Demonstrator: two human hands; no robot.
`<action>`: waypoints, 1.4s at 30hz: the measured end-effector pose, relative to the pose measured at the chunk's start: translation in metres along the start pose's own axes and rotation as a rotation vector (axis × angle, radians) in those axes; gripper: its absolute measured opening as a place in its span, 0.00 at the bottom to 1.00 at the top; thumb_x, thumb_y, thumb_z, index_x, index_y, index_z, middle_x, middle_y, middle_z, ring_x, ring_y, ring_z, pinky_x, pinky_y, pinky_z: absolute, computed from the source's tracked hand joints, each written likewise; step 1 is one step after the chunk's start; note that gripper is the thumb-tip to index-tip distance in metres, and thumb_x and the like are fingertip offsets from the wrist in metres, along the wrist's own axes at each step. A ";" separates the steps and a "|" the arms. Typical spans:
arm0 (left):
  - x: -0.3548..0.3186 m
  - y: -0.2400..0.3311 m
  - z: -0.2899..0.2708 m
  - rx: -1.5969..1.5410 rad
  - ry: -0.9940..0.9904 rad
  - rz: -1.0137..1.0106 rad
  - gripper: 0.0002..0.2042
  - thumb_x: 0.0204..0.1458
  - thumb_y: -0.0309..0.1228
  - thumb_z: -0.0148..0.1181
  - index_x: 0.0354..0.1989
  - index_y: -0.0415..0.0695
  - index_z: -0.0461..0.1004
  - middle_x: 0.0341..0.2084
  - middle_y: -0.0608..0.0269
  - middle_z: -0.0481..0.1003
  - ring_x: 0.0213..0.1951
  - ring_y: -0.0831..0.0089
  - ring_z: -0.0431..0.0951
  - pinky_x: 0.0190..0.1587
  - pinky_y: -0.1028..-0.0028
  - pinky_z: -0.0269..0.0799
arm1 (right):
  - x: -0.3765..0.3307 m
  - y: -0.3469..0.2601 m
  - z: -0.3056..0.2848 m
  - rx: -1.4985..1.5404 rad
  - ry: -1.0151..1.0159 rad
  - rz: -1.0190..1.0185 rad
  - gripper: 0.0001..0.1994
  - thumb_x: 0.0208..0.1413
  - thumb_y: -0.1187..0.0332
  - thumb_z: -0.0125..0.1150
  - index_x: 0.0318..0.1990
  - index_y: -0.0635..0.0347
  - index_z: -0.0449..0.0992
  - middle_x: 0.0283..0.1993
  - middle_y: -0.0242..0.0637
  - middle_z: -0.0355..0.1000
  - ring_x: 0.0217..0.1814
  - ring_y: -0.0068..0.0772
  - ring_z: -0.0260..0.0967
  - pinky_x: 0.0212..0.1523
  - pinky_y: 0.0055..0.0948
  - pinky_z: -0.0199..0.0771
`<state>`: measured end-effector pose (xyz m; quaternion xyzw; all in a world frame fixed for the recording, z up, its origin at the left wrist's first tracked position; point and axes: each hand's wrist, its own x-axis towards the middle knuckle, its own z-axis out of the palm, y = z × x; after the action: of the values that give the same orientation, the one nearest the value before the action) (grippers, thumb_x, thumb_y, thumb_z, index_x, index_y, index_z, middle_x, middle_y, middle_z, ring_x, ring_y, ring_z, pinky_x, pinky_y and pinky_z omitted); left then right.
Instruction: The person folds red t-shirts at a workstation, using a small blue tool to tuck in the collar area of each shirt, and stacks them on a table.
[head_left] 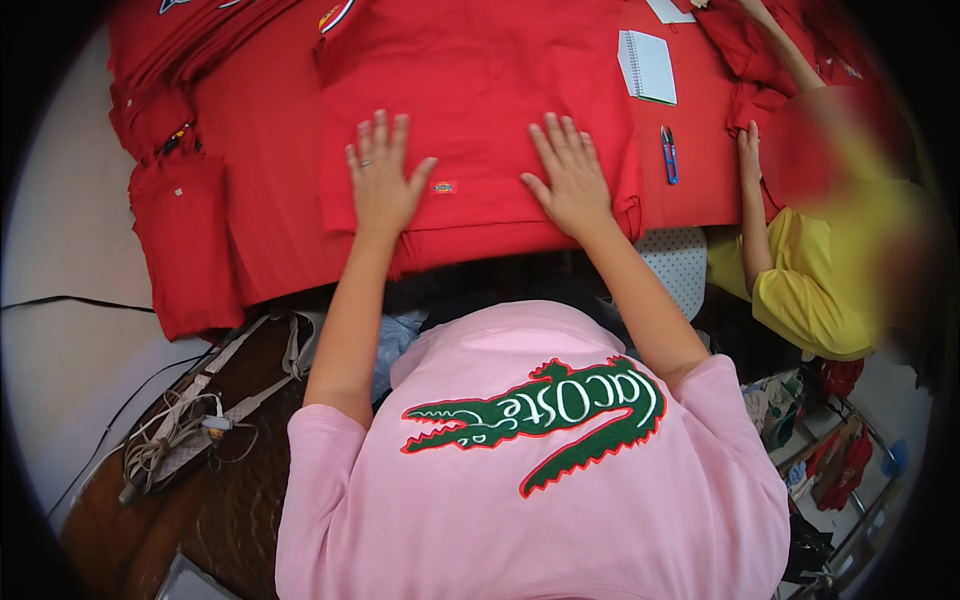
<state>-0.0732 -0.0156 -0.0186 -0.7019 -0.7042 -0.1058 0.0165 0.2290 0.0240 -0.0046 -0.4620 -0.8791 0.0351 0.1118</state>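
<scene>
A red garment (470,90) with a small sewn label near its lower edge lies spread over the red-covered table (270,190). My left hand (385,178) rests flat on it, fingers spread, left of the label; a ring shows on one finger. On the right part of the same cloth lies my right hand (570,180), palm down with its fingers apart. Neither hand grips anything. The garment's lower edge reaches the table's near edge, and its top runs out of view.
Right of the garment are a spiral notebook (650,68) and blue thread snips (669,156). Red clothing (185,240) hangs over the table's left side. A co-worker in a yellow shirt (815,290) handles red cloth at the right. Coiled cables (165,440) lie at the lower left.
</scene>
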 end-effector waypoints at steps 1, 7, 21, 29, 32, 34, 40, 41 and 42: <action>-0.008 -0.024 0.003 -0.015 0.020 -0.079 0.40 0.63 0.59 0.51 0.78 0.48 0.52 0.78 0.52 0.48 0.78 0.48 0.45 0.76 0.43 0.39 | -0.007 0.006 -0.006 -0.026 0.025 0.040 0.36 0.68 0.49 0.53 0.78 0.56 0.54 0.81 0.48 0.48 0.83 0.52 0.43 0.80 0.49 0.42; -0.064 -0.086 -0.006 -0.215 0.227 -0.422 0.33 0.61 0.49 0.63 0.68 0.40 0.65 0.61 0.47 0.71 0.64 0.50 0.68 0.67 0.50 0.58 | -0.047 0.051 0.001 0.098 0.161 0.289 0.37 0.67 0.48 0.55 0.77 0.58 0.55 0.80 0.49 0.51 0.82 0.53 0.47 0.79 0.55 0.43; -0.065 -0.076 -0.016 -0.376 0.237 -0.588 0.24 0.56 0.38 0.71 0.55 0.37 0.73 0.56 0.43 0.74 0.58 0.50 0.73 0.59 0.56 0.68 | 0.080 -0.125 -0.054 0.487 0.017 -0.483 0.38 0.49 0.74 0.66 0.71 0.47 0.63 0.80 0.46 0.52 0.62 0.46 0.73 0.54 0.45 0.76; -0.071 -0.058 -0.070 -0.266 -0.122 -0.789 0.20 0.57 0.43 0.67 0.50 0.41 0.78 0.45 0.47 0.81 0.51 0.50 0.80 0.58 0.51 0.68 | 0.087 -0.154 -0.083 0.432 -0.245 -0.590 0.44 0.53 0.74 0.65 0.78 0.43 0.53 0.82 0.43 0.46 0.55 0.42 0.77 0.53 0.43 0.76; -0.061 -0.014 -0.114 -0.141 0.182 -0.461 0.12 0.58 0.37 0.67 0.42 0.40 0.80 0.43 0.50 0.80 0.50 0.49 0.79 0.57 0.55 0.69 | 0.094 -0.148 -0.086 0.483 -0.170 -0.590 0.36 0.52 0.72 0.67 0.71 0.47 0.63 0.82 0.44 0.46 0.50 0.44 0.79 0.49 0.43 0.78; -0.053 0.013 -0.139 -0.183 0.393 -0.156 0.10 0.58 0.32 0.67 0.42 0.39 0.79 0.42 0.52 0.80 0.50 0.50 0.79 0.58 0.56 0.68 | 0.102 -0.143 -0.098 0.544 -0.099 -0.564 0.27 0.51 0.72 0.68 0.60 0.52 0.70 0.74 0.47 0.60 0.45 0.46 0.79 0.45 0.44 0.78; 0.007 0.134 -0.160 -1.169 0.699 -0.216 0.17 0.58 0.26 0.69 0.53 0.32 0.74 0.49 0.57 0.78 0.52 0.63 0.77 0.62 0.61 0.68 | 0.143 -0.112 -0.172 1.199 0.361 -0.328 0.08 0.56 0.68 0.68 0.34 0.62 0.74 0.30 0.44 0.76 0.33 0.44 0.77 0.37 0.41 0.74; 0.020 0.125 -0.150 -1.296 0.449 -0.218 0.18 0.58 0.25 0.69 0.55 0.32 0.74 0.50 0.58 0.78 0.52 0.65 0.77 0.62 0.63 0.69 | 0.145 -0.113 -0.203 1.217 0.454 -0.293 0.09 0.61 0.66 0.66 0.35 0.62 0.74 0.31 0.43 0.75 0.35 0.35 0.75 0.39 0.37 0.74; 0.028 0.116 -0.143 -1.402 0.203 -0.235 0.19 0.58 0.25 0.69 0.56 0.32 0.73 0.51 0.59 0.77 0.52 0.67 0.77 0.62 0.65 0.70 | 0.141 -0.118 -0.243 1.433 0.450 -0.357 0.09 0.66 0.67 0.62 0.37 0.62 0.75 0.34 0.39 0.76 0.38 0.27 0.73 0.42 0.33 0.73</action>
<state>0.0236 -0.0140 0.1400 -0.4536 -0.5362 -0.5991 -0.3844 0.1124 0.0620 0.2741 -0.1241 -0.6590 0.4822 0.5637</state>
